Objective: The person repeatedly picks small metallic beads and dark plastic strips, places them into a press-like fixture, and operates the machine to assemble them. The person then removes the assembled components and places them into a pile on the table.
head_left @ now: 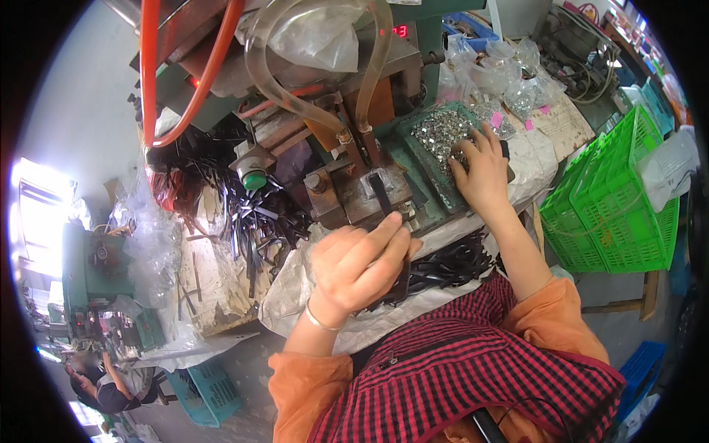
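My left hand (358,267) is closed on a black strap (380,193) in front of the machine. The strap's far end lies on the machine's metal block (358,199), under the feed arms. My right hand (484,168) reaches over a green tray (436,184), thumb and fingers apart, fingertips at a heap of small shiny metal pieces (442,133). Whether a piece sits between those fingertips is too small to tell. Below the block, near my apron, lies a pile of black straps (450,264).
More black strips (255,218) are heaped left of the machine beside a green button (254,181). Plastic bags of metal parts (523,96) lie at the back right. Green crates (613,199) stand at the right. Another person (122,387) sits at the far left.
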`<action>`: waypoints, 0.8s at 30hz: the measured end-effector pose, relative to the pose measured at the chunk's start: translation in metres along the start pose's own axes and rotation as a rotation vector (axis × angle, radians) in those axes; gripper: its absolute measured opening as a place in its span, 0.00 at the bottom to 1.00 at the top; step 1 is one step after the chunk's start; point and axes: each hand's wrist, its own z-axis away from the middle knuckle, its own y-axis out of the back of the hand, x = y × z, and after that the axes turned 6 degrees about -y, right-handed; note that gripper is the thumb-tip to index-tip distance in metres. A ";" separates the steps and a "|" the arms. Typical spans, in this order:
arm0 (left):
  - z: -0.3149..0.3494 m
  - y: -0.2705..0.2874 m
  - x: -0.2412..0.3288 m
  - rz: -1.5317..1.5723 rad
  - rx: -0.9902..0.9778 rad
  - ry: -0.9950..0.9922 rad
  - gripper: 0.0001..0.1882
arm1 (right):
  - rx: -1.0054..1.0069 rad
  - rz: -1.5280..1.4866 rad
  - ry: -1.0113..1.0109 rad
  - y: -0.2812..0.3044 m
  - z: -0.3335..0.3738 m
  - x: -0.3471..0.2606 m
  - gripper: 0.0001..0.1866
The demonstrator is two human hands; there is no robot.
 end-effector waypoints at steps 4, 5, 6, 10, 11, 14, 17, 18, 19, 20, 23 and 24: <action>0.009 -0.008 -0.007 0.031 -0.002 -0.025 0.14 | 0.126 -0.237 0.117 -0.014 -0.014 0.018 0.07; 0.011 -0.009 -0.009 0.026 0.010 -0.037 0.15 | 0.153 -0.265 0.113 -0.013 -0.019 0.017 0.07; 0.010 -0.012 -0.010 0.037 0.027 -0.038 0.15 | 0.179 -0.295 0.110 -0.011 -0.023 0.017 0.08; 0.011 -0.014 -0.011 0.026 0.099 -0.057 0.15 | 0.107 -0.420 -0.017 -0.024 -0.020 0.029 0.09; 0.011 -0.015 -0.011 0.033 0.114 -0.057 0.15 | 0.098 -0.486 -0.068 -0.019 -0.020 0.022 0.08; 0.011 -0.006 0.002 0.017 0.048 0.023 0.15 | 0.131 -0.638 -0.097 -0.019 -0.025 0.021 0.08; 0.017 0.016 0.026 0.027 -0.054 0.173 0.17 | 0.070 -0.779 -0.203 -0.019 -0.025 0.023 0.08; 0.019 0.028 0.036 0.017 -0.083 0.205 0.18 | 0.071 -0.844 -0.213 -0.019 -0.023 0.023 0.08; 0.040 0.028 0.046 0.035 -0.041 0.188 0.19 | 0.071 -0.910 -0.225 -0.022 -0.021 0.023 0.09; 0.047 0.043 0.051 -0.022 -0.111 0.174 0.19 | 0.067 -0.909 -0.215 -0.025 -0.018 0.025 0.09; 0.057 0.102 0.052 -0.281 -0.169 0.348 0.13 | 0.036 -0.849 -0.189 -0.022 -0.007 0.029 0.10; 0.061 0.116 0.045 -0.387 -0.080 0.425 0.13 | 0.028 -0.852 -0.194 -0.020 -0.008 0.026 0.10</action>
